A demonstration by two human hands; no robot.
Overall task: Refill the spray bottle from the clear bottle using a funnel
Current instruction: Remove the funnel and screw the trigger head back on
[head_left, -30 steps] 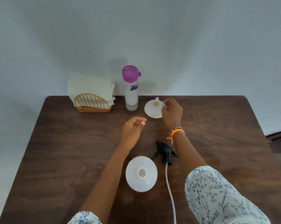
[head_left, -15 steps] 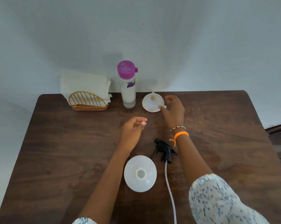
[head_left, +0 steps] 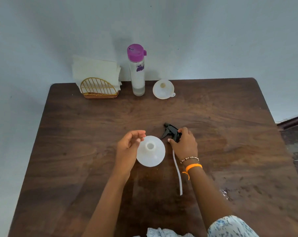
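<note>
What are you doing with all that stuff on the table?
A person is working on a white spray bottle that stands open, its top off. The right hand grips the black sprayer top, whose tube trails on the table. The left hand hovers beside the bottle. The funnel and the clear bottle with the purple cap wait at the back.

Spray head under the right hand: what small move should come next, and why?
Probably lift the spray head and guide its tube into the spray bottle's open neck. The right hand grips the head, the left hand waits at the bottle, and the funnel lies set aside.
</note>
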